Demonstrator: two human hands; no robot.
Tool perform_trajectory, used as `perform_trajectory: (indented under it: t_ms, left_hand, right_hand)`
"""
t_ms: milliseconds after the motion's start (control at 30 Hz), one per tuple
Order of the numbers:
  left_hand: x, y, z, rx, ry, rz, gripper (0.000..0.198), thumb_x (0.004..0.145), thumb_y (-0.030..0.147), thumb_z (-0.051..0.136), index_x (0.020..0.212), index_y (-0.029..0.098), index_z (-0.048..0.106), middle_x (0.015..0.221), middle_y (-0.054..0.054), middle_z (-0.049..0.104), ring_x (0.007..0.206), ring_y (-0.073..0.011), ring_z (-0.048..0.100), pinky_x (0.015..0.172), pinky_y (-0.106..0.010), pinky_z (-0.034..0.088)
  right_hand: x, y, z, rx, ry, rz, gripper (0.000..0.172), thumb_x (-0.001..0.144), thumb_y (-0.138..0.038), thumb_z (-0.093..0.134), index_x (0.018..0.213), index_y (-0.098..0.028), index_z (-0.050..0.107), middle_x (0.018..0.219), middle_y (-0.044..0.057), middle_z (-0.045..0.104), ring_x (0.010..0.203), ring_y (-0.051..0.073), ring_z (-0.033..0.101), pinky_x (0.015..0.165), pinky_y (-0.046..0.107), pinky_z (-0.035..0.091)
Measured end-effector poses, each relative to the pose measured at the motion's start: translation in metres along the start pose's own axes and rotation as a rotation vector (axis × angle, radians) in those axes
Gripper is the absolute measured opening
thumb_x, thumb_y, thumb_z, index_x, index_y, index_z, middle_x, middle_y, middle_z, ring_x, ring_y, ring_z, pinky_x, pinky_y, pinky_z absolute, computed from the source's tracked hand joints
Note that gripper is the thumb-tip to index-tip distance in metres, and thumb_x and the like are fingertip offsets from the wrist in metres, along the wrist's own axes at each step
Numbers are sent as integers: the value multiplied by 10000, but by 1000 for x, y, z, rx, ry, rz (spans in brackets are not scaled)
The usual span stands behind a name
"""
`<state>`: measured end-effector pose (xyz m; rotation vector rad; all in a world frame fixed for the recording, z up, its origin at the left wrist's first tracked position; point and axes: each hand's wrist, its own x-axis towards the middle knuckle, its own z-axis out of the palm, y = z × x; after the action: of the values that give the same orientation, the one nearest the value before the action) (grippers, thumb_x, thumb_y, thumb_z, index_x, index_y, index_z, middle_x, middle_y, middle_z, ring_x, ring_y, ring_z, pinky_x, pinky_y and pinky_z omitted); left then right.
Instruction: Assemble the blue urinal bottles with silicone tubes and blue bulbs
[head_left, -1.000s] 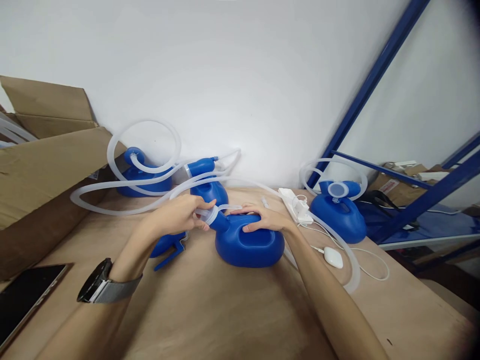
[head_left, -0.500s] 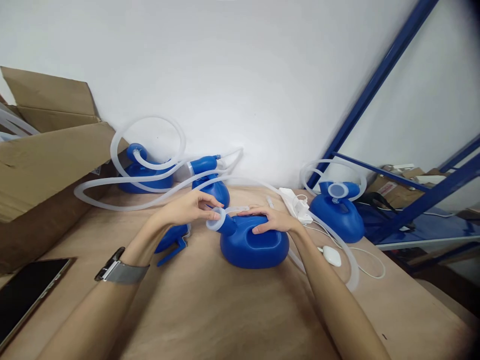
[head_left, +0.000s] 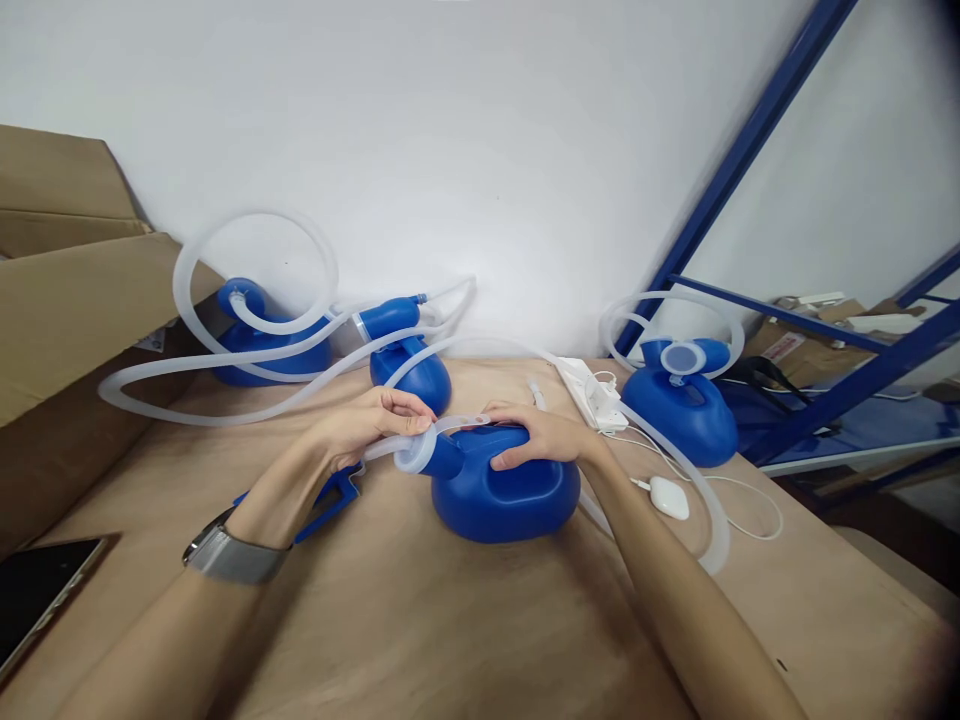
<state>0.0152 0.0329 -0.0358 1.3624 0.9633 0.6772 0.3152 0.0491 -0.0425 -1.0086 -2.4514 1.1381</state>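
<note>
left hand has brought its thumb atop the collar, pinching the rim, while right hand, fingers clasping the jug from above, should hold it still on the table between them.

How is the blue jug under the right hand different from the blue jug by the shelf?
The front jug has the right hand on it; no hand touches the shelf-side jug. The front jug's pale-rimmed neck points left in the picture, while the shelf-side jug's pale round end faces the camera. Both are blue with rounded bodies.
</note>
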Motion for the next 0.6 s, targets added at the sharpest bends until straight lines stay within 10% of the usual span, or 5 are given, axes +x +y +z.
perform_trajectory:
  t_ms: [600]
  left_hand:
    - [-13, 9, 14, 35, -15, 36, 382, 643, 468, 952, 747, 165, 744, 726, -28, 708, 657, -129, 593, 610, -237, 463]
  right_hand:
    - [0, -8, -5, 26, -109, -14, 519, 807, -536, 822, 1232, -247, 748, 1244, 53, 648, 1245, 309, 581, 1155, 464, 409]
